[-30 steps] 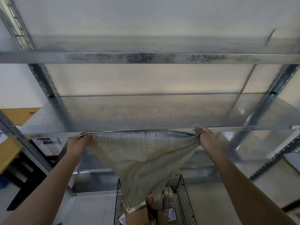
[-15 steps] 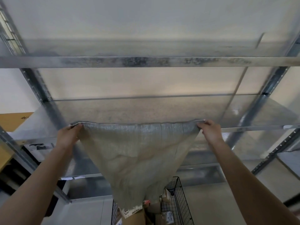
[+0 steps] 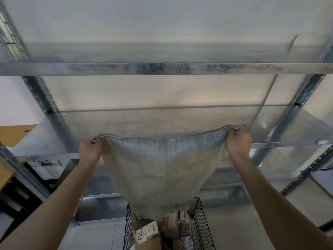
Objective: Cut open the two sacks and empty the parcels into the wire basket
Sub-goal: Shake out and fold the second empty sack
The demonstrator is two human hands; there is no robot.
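**Well, the sack is hanging high over the wire basket**

And both arms are stretching right up, well above the wire basket (image 3: 202, 228). The left hand (image 3: 90, 150) is gripping one top corner of the sack (image 3: 158, 177), fingers curled tightly round the bunched edge. The right hand (image 3: 237, 141) is doing the same at the other corner, knuckles facing us, with a pale rolled seam poking out above the fist. Neither hand is spread; both are clenching woven cloth.

Between the two fists the sack's upper edge is sagging in a shallow curve. Below that, the grey-beige fabric is narrowing to a point that is dangling straight down onto the top of the basket. Whether the tip is actually touching anything inside, I cannot tell.

Down in the basket, brown parcels (image 3: 147, 239) are lying piled together, and one nearest the basket's left wall is showing a white label with black print. More small boxes are crowding against the right wall, directly under the sack's tip.

Behind and above the basket, a grey metal rack (image 3: 162, 68) is filling the view, its shelves running across. Far off to the basket's left, high up, a brown cardboard box (image 3: 14, 134) is sitting on a shelf.
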